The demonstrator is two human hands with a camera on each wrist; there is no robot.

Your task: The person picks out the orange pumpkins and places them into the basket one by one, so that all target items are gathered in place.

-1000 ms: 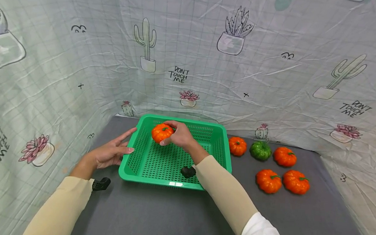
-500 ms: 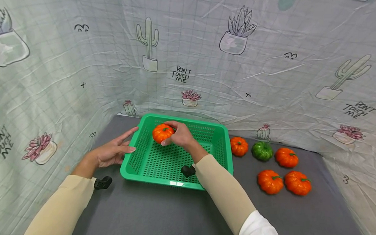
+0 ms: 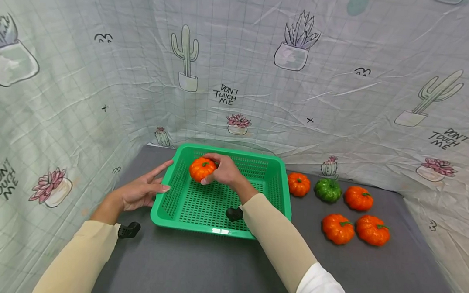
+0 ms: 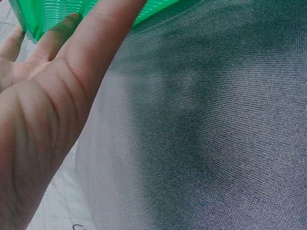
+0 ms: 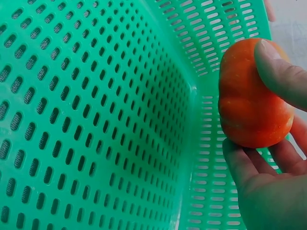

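Note:
My right hand [image 3: 226, 170] holds a small orange pumpkin [image 3: 200, 170] inside a green plastic basket [image 3: 219, 231], near its back left corner. In the right wrist view, the thumb lies on one side of the pumpkin [image 5: 249, 103] and fingers curl on the other; a gap separates the pumpkin from the perforated floor. My left hand [image 3: 140, 191] is at the basket's left side, its fingers spread and touching the rim. The left wrist view shows long, straight fingers of the left hand [image 4: 53, 91] against the green wall, with part of the hand cut off.
Right of the basket, orange pumpkins [image 3: 337, 229] and one green pumpkin [image 3: 328, 190] sit on the grey tabletop [image 3: 190, 267]. A cactus-printed cloth [image 3: 260, 91] hangs behind and on the left. Black wrist devices [image 3: 129, 230] stick out by both sleeves.
The head view has shifted slightly. Relative to the basket, both hands and the held pumpkin stay practically in place.

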